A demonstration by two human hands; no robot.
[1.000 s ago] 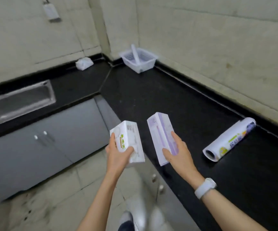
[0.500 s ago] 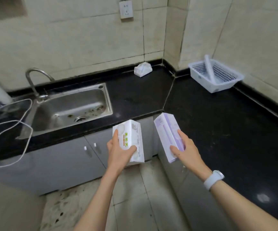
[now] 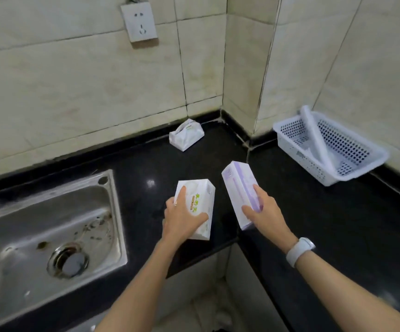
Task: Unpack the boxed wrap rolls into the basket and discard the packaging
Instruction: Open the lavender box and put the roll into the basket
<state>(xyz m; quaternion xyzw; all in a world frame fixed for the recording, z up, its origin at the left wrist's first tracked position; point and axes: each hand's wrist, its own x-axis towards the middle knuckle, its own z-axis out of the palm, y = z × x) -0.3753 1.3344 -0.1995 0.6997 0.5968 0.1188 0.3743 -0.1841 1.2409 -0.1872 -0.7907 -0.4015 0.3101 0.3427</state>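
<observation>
My left hand (image 3: pixel 182 219) grips a white box with green and orange lettering (image 3: pixel 200 200), held over the black counter near the sink. My right hand (image 3: pixel 266 212) grips a white and lilac box (image 3: pixel 238 188), tilted with its far end up. Both boxes hang close together, a little apart. A white perforated basket (image 3: pixel 352 168) stands at the right against the wall, with one pale wrap roll (image 3: pixel 316 137) lying slanted in it. A white torn-open package (image 3: pixel 185 136) lies at the back of the counter by the corner.
A steel sink (image 3: pixel 112 212) with a round drain fills the lower left. The black counter (image 3: pixel 326 224) bends around the tiled corner. A wall socket (image 3: pixel 139 21) hangs above. Grey cabinet fronts and floor show below my arms.
The view has swung left and closer to the sink and corner. Both hands with their boxes now hover over the counter instead of the floor. The printed roll on the right has left the view.
</observation>
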